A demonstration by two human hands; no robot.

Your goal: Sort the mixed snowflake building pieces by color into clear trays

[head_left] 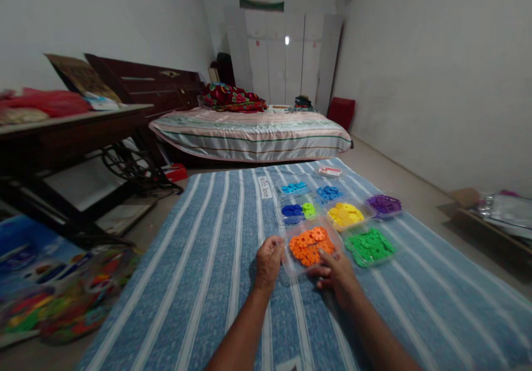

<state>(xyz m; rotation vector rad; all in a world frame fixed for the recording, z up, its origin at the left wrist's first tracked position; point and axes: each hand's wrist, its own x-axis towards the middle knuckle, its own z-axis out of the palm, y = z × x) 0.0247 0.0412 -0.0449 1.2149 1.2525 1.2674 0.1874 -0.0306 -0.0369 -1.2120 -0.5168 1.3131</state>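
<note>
A clear plastic container [293, 274] holding orange notched disc pieces [310, 243] is in front of me, and it looks slightly tilted. My left hand [269, 260] is closed on its left edge. At the front right, my right hand [336, 275] grips the wall, with the thumb over the orange pieces and the other fingers outside. Just right of it stands a tray of green pieces [371, 247]. Behind are yellow pieces [344, 216], and dark blue pieces [292, 211] share a tray with lime green pieces [308, 210].
Farther back sit trays of light blue pieces [294, 187], blue pieces [329, 193] and purple pieces [384, 204], plus a small red-and-white box [330, 171]. All rest on a blue striped cloth [199, 271]. Beyond it are a bed [253, 138] and a sewing-machine table [75, 118].
</note>
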